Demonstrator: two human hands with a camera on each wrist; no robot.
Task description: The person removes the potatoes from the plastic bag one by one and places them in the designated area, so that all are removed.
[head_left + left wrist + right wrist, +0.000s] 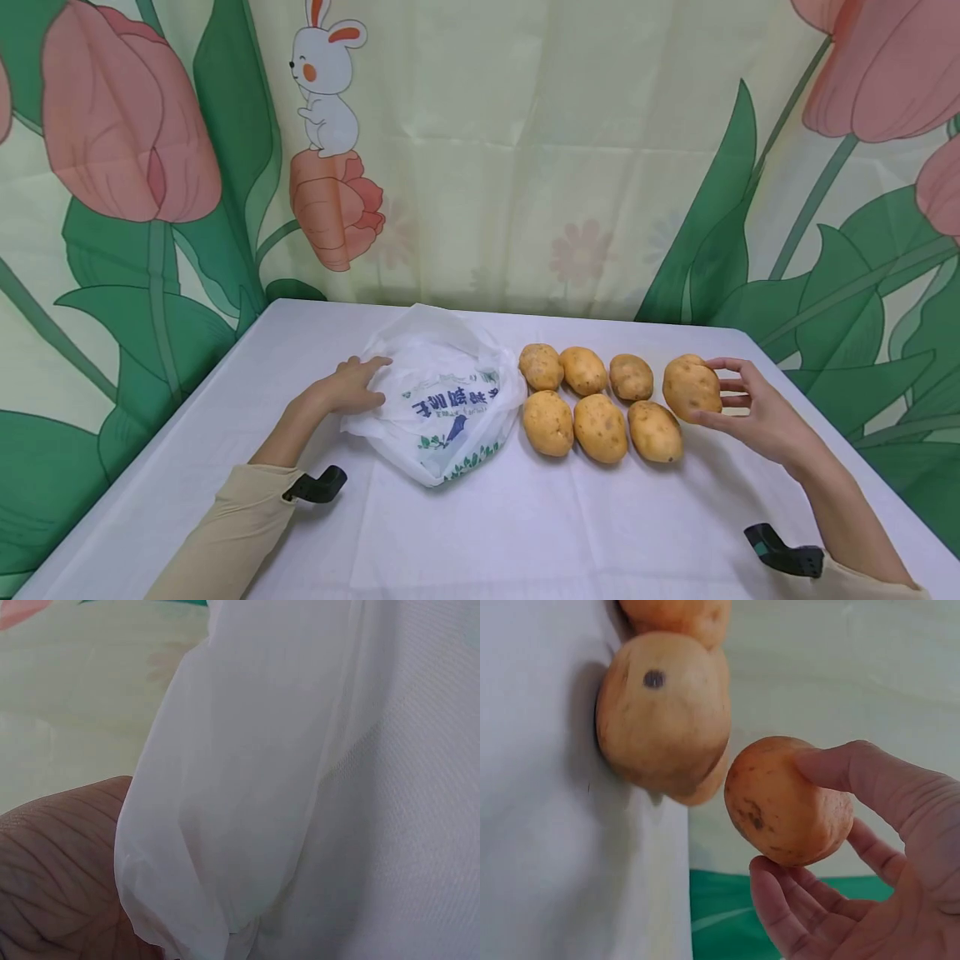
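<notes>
A white plastic bag (pixel 450 417) with dark printed lettering and green leaf shapes lies crumpled left of centre in the head view. Against its left side is my left hand (pixel 348 387), thumb and fingers spread apart on the plastic. In the left wrist view the bag (pixel 232 772) hides most of that hand's fingers. My right hand (pixel 757 408) grips a potato (pixel 690 388) between thumb and fingers, apparently just off the table. The right wrist view shows this potato (pixel 780 802) with dark blemishes, close beside another potato (pixel 664 712).
Two rows of potatoes (pixel 600 427) stand between the bag and my right hand, the leftmost close to the bag. Everything lies on a white-covered table (pixel 487 533). Behind its far edge hangs a curtain (pixel 585 167) printed with tulips and a rabbit.
</notes>
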